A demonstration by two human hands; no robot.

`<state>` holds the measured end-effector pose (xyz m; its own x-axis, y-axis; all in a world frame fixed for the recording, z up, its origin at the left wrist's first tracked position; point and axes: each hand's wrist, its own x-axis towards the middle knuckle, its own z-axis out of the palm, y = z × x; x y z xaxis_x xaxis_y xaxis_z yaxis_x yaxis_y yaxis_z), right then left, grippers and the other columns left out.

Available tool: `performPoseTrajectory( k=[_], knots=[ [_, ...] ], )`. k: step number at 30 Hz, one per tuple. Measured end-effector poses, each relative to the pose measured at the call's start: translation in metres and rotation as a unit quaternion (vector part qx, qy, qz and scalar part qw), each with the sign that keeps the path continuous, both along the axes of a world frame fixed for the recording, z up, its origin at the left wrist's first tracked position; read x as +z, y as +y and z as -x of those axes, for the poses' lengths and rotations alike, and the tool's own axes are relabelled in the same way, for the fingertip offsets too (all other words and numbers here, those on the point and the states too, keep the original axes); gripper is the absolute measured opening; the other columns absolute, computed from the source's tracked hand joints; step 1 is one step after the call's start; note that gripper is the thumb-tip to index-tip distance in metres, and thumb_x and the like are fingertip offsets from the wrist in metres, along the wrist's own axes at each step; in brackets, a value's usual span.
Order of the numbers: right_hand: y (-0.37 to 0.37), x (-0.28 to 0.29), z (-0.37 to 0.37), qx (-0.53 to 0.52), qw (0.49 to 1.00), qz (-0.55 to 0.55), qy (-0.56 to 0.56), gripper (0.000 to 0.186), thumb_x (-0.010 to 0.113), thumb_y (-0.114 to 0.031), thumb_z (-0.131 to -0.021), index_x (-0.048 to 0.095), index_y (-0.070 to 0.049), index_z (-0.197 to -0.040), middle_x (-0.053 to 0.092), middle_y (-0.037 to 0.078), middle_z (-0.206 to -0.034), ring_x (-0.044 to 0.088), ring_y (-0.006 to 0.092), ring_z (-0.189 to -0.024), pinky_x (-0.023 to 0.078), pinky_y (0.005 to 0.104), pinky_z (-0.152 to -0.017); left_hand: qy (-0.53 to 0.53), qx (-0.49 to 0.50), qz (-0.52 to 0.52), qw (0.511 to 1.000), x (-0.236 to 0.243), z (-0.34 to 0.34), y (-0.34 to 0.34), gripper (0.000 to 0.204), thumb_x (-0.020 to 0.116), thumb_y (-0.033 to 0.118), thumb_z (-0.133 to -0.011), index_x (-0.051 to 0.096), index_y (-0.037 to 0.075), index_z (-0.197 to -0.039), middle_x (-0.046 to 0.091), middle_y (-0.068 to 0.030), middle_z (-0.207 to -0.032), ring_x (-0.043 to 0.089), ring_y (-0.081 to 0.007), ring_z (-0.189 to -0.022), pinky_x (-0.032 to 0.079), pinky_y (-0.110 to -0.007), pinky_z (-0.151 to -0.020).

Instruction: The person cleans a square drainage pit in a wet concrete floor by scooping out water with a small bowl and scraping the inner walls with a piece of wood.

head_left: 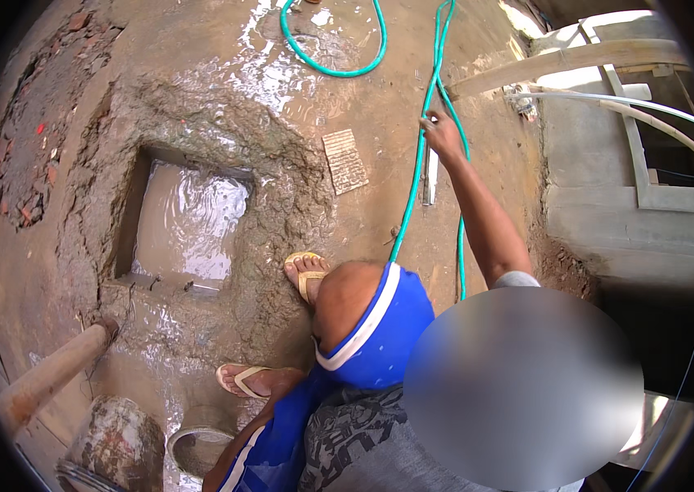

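My right hand [439, 131] reaches forward from a grey sleeve, fingers closed round the green hose [409, 205]. A narrow pale strip [431, 184] lies along the hose just below that hand; whether my fingers also touch it I cannot tell. My left hand is not in view. My bent knee, in blue shorts [388, 328], is beneath the arm, and my sandalled feet stand on wet, muddy ground. Left of them is a square pit [187, 221] of murky water with a rough cement rim. A small ridged tile [345, 161] lies between pit and hose.
A hose loop [339, 71] lies at the top. Bamboo poles [560, 61] and a pale pipe cross a concrete structure [589, 221] beside a dark opening at right. At lower left are a thick pole [52, 373], a dirty drum [113, 443] and a bucket [199, 439]. Brick rubble borders the left.
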<state>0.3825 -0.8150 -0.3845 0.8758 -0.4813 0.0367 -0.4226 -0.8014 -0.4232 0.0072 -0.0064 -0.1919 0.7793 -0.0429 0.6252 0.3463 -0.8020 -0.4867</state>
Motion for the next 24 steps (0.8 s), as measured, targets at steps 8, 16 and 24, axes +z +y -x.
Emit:
performPoseTrajectory(
  k=[8,16,24],
  knots=[
    [-0.066,-0.150,0.185,-0.011,0.995,0.064,0.077,0.050,0.061,-0.047,-0.091,0.071,0.002,-0.090,0.067,0.028,-0.092,0.064,0.0431,-0.087,0.048,0.0499,-0.076,0.596,-0.024,0.384,0.705,-0.119,-0.020,-0.045,0.045,0.076,0.032,-0.076,0.069,0.005,-0.111,0.066,-0.0250,-0.107,0.064,-0.0423,-0.100,0.050,-0.049,-0.088],
    [-0.071,-0.114,0.188,-0.212,0.935,-0.272,0.084,0.019,0.064,-0.018,-0.087,0.064,-0.001,-0.096,0.064,0.005,-0.082,0.060,0.0167,-0.066,0.049,0.0313,-0.059,0.499,0.047,0.575,0.647,-0.113,-0.081,-0.058,0.036,0.071,0.023,-0.084,0.066,0.003,-0.114,0.065,-0.0204,-0.120,0.061,-0.0392,-0.111,0.049,-0.042,-0.095],
    [0.207,0.003,0.116,0.091,0.886,-0.399,0.219,0.018,0.064,-0.011,-0.094,0.061,0.002,-0.106,0.066,0.008,-0.090,0.059,0.0135,-0.074,0.052,0.0299,-0.070,0.476,-0.070,0.822,0.304,-0.221,-0.192,-0.245,0.063,0.061,0.044,-0.095,0.045,0.008,-0.145,0.052,-0.0164,-0.143,0.055,-0.0323,-0.126,0.045,-0.045,-0.104]
  ],
)
